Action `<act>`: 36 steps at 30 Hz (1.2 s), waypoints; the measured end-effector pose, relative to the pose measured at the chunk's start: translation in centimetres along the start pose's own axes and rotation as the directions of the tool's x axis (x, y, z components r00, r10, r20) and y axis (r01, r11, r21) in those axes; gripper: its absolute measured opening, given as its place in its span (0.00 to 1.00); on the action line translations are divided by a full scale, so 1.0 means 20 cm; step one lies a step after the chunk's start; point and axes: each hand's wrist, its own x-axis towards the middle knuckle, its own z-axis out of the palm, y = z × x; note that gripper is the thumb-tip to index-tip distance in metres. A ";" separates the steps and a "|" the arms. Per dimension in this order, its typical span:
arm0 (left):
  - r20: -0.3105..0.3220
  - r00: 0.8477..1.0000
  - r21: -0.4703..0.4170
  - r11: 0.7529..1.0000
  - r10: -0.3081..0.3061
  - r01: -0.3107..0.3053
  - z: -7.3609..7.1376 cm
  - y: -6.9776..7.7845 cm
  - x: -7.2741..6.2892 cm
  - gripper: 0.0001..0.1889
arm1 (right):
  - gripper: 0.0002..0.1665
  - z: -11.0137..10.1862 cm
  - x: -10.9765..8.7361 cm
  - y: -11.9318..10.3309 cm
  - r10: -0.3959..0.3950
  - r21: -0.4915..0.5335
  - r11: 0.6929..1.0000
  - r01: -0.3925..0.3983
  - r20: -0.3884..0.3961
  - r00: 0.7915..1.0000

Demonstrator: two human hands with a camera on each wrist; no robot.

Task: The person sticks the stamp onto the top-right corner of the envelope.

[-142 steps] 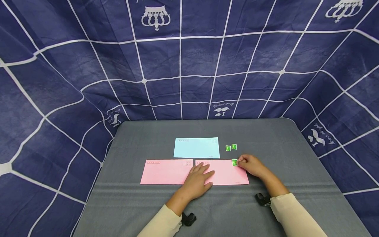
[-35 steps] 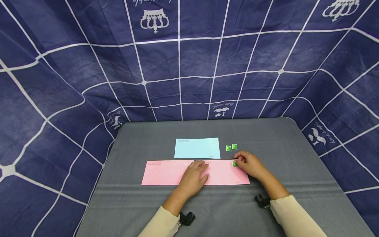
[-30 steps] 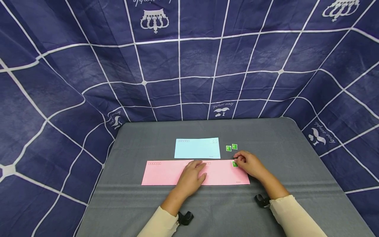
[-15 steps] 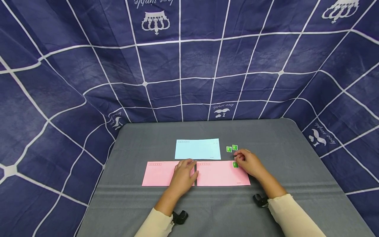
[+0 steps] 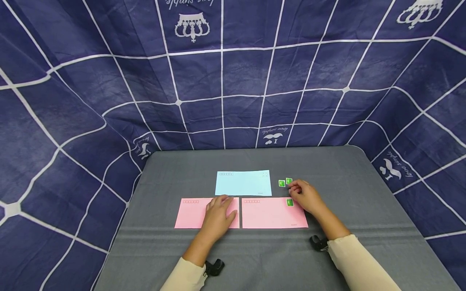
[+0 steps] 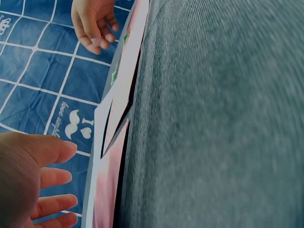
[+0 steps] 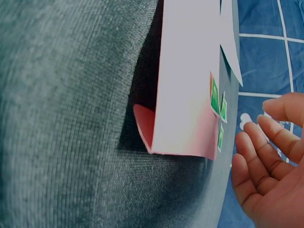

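In the head view my left hand (image 5: 217,216) is over the left pink envelope (image 5: 187,216), fingers relaxed and holding nothing. In the left wrist view those fingers look raised off the paper. The right pink envelope (image 5: 269,214) lies beside it, with a green stamp (image 5: 289,202) at its upper right corner. My right hand (image 5: 307,197) hovers just beyond that corner, loosely curled and empty, as the right wrist view shows. Its fingertips are nearest a loose green stamp (image 5: 289,181), partly covering it in the head view. Another loose green stamp (image 5: 282,183) lies just left of that one.
A light blue envelope (image 5: 243,183) lies behind the pink ones, left of the loose stamps. Everything sits on a grey cloth-covered table (image 5: 174,165). A dark blue curtain with white lines (image 5: 244,72) surrounds the back and sides.
My left hand has slid left, off the right pink envelope and over the left one. My right hand has let go of the stamp on the right envelope and moved back toward the loose stamps.
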 end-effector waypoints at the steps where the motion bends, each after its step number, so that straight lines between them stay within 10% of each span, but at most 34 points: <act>1: 0.000 1.000 0.003 1.000 -0.003 0.003 0.00 -0.01 0.00 0.25 | 0.12 0.00 0.00 0.00 0.007 0.001 1.000 -0.007 -0.001 1.000; 36: 0.005 0.992 0.077 0.989 -0.129 0.129 -0.07 -0.17 -0.05 0.31 | 0.18 0.03 0.15 0.03 0.055 -0.033 0.998 -0.051 0.116 0.992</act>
